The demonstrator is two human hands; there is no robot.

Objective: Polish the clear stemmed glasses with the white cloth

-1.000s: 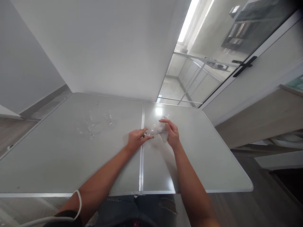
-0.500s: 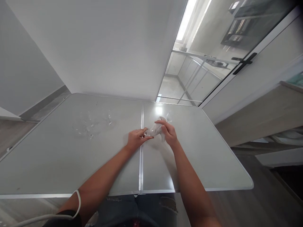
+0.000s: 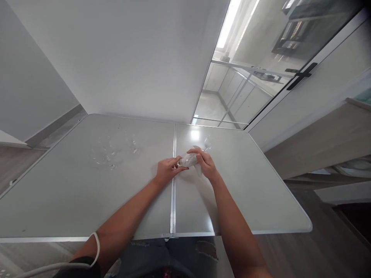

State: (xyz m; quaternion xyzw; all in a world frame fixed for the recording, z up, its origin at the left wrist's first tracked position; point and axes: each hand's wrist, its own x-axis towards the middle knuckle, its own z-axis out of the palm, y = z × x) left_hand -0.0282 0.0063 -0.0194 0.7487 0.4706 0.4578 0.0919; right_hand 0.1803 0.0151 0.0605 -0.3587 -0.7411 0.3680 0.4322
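Near the table's middle seam, my left hand (image 3: pixel 166 170) pinches one end of a clear glass (image 3: pixel 180 162), and its exact shape is hard to make out. My right hand (image 3: pixel 206 164) is closed around a white cloth (image 3: pixel 197 168), perhaps tissue, which wraps the glass's other end. Part of the cloth hangs below the fingers. Just beyond my right hand stands another clear glass (image 3: pixel 206 143). To the left, several transparent glasses (image 3: pixel 110 154) are grouped on the tabletop, their outlines faint.
The pale folding table (image 3: pixel 72 193) has a metal edge and a metal centre seam (image 3: pixel 173 200). A white wall (image 3: pixel 130 58) rises behind it. A glass-paned door (image 3: pixel 246 77) with a black handle is at the right. A white cable (image 3: pixel 58 265) loops over my left forearm.
My right hand and the cloth have shifted slightly to the left along the glass. The left hand keeps its hold in nearly the same place.
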